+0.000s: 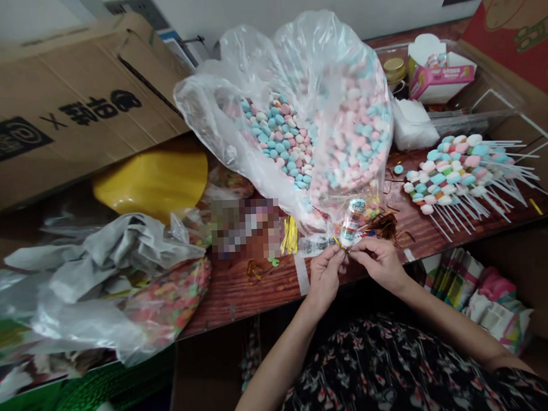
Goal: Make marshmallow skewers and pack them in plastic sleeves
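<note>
My left hand [325,274] and my right hand [380,260] meet at the front edge of the wooden table [268,289]. Both pinch the lower end of a small clear packet of sweets [353,221], where a thin gold twist tie [338,244] shows between the fingertips. The packet points up and away from me. Right behind it stands a big clear plastic bag [298,121] full of pink, blue and white sweets. A bundle of yellow twist ties [290,236] lies just left of my hands.
Several sweet skewers on white sticks [461,172] lie at the right. A pink and white box [438,74] stands behind them. A cardboard box [68,99], a yellow object [154,183] and crumpled plastic bags [106,277] with colourful sweets fill the left.
</note>
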Demonstrator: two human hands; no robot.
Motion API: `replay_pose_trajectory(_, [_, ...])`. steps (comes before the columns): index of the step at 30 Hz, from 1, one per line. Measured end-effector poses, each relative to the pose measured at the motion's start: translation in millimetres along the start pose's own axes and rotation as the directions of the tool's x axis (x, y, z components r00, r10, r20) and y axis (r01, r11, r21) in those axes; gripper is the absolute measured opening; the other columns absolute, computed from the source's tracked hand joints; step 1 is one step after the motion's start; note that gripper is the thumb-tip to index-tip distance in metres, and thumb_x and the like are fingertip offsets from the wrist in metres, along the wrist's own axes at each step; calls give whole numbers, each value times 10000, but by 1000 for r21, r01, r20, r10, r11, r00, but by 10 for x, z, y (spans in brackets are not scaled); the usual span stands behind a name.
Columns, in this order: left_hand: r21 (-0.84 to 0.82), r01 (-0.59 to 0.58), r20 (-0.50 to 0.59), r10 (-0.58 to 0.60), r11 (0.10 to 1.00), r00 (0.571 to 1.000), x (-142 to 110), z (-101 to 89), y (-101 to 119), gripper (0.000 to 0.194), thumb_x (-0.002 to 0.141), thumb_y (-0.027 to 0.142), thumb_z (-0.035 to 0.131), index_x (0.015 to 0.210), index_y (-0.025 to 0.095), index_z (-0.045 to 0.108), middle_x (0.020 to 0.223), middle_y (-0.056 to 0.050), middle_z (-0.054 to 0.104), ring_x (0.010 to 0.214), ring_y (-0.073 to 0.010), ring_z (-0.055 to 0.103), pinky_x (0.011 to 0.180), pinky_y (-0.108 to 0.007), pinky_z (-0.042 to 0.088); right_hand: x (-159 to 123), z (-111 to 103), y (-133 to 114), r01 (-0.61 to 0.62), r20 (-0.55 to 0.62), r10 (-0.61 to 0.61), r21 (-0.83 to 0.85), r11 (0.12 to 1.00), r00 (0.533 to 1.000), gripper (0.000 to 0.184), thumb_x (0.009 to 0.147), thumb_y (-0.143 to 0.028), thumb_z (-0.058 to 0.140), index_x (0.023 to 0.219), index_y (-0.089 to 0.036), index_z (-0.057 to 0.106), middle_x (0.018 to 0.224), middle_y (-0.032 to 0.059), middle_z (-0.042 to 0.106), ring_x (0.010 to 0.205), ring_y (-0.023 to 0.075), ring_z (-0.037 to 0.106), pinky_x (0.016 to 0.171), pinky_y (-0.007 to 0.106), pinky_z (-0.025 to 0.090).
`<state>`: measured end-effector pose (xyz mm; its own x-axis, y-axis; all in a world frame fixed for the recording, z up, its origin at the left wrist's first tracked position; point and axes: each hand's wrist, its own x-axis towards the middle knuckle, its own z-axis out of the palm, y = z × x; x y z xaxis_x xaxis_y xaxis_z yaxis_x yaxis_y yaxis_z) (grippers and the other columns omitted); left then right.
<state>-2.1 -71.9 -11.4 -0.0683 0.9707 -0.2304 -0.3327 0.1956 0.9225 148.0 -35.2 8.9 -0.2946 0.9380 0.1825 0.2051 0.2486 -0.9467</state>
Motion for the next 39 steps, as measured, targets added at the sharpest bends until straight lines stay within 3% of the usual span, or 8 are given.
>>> replay_pose_trajectory(6, [20,-25,-9,25,999,1000,-2,-17,8,253,853,368,642,707,161,626,645,21,541,558,-76,431,571,-220,365,4,6,-6,-56,44,56,14,998,997,123,858,-267,607,857,-185,700,796,25,682,747,146,606,720,272,476])
replay_pose_trajectory(11, [37,-32,-6,32,999,999,-13,-30,19,282,846,391,639,687,159,621,620,22,529,551,-79,427,563,-219,369,26,5,58,-339,225,281,280,898,933,230,828,-369,632,903,-164,704,606,-27,596,493,79,468,492,211,369])
replay_pose_trajectory(15, [17,-49,11,49,999,999,-15,-32,11,277,858,377,631,694,155,617,629,17,536,552,-76,428,559,-218,366,61,-14,78,-382,264,303,342,858,916,276,806,-418,647,827,-148,697,519,-49,509,439,62,378,449,209,275])
replay_pose_trajectory(18, [20,-58,0,58,998,998,-26,-39,3,259,861,365,633,711,155,618,645,16,539,557,-75,432,561,-216,370,77,-36,16,-297,244,245,208,932,938,235,831,-367,604,731,-160,652,526,-45,503,468,75,400,477,218,294])
replay_pose_trajectory(22, [71,-72,-4,72,995,997,-42,-53,14,264,861,376,628,712,159,620,651,17,537,563,-80,440,564,-217,376,52,-22,-53,-29,145,35,-44,999,989,190,886,-231,509,717,-176,576,655,-15,558,605,102,478,591,233,372])
replay_pose_trajectory(28, [145,-95,-7,97,985,995,-29,-46,51,288,858,393,626,689,162,604,633,21,526,568,-85,439,564,-216,362,-19,55,9,324,-21,-348,-312,893,937,155,896,-118,424,834,-192,545,787,48,586,741,161,541,684,290,431])
replay_pose_trajectory(34, [130,-96,0,97,987,995,-15,-3,-3,269,857,381,629,703,160,617,612,29,508,548,-79,426,565,-217,357,-17,36,7,360,-128,-420,-334,871,898,150,898,-103,448,884,-197,565,796,59,606,752,168,576,682,304,475])
replay_pose_trajectory(39, [82,-80,17,79,993,997,-17,-19,-29,232,871,350,624,739,160,632,644,24,528,560,-73,434,569,-214,358,-12,-2,-40,348,-72,-364,-169,922,929,113,891,-121,538,904,-203,614,861,52,650,814,157,628,728,296,530])
